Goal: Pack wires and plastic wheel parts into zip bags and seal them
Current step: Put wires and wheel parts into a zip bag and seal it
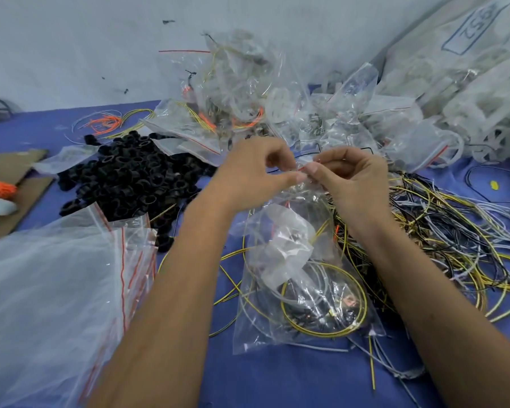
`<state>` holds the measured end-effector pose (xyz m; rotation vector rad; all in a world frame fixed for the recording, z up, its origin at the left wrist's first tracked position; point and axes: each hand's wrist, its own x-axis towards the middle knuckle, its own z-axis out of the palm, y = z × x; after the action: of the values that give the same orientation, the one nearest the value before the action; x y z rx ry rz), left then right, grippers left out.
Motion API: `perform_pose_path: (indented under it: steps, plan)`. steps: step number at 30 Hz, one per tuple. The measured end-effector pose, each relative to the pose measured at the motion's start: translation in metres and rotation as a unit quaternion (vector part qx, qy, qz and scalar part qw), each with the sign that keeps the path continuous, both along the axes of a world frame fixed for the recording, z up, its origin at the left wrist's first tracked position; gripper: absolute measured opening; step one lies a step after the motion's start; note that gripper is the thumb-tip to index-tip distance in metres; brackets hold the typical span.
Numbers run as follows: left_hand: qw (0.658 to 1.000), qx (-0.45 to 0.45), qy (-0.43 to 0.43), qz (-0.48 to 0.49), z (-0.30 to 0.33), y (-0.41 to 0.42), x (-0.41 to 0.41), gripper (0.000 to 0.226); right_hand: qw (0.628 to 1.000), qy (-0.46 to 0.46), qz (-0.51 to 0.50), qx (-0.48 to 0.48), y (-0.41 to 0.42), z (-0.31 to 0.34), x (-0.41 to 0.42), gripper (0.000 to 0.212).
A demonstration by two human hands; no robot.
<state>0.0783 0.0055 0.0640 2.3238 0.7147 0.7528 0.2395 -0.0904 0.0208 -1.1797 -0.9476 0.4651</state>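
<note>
- My left hand & right hand, both pinching the red-striped top edge of 1 clear plastic zip bag; bag holds coiled yellow, grey & black wires, lower end on blue table.
- L: 1 heap of black plastic ring parts.
- R: 1 loose tangle of wires.
- Near-left: stack of empty zip bags; can't count.

I see a table covered in blue cloth, with a heap of black plastic rings at left, cardboard at the far left edge and a stack of empty zip bags nearest me. A tangle of loose wires lies at right, a filled bag in the middle, and a pile of packed bags against the wall.
</note>
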Motion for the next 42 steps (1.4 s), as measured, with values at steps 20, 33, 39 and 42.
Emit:
perform_pose_path:
  steps: [20,33,39,42]
  plan:
    - [0.992,-0.081,-0.091,0.028,-0.024,-0.010,0.006,0.007,0.986,-0.159,0.045,-0.017,-0.002,-0.002,0.001,0.007]
    - [0.994,-0.076,-0.077,0.007,-0.025,-0.006,0.005,0.014,0.979,-0.198,0.031,-0.033,-0.004,0.000,-0.001,0.008]
    - [0.997,-0.054,-0.060,0.021,-0.027,-0.004,0.002,0.014,0.980,-0.193,0.016,-0.045,-0.005,0.000,-0.002,0.009]
    - [0.996,-0.057,-0.061,0.020,-0.025,-0.004,0.001,0.015,0.979,-0.194,0.030,-0.049,-0.006,0.001,-0.002,0.008]
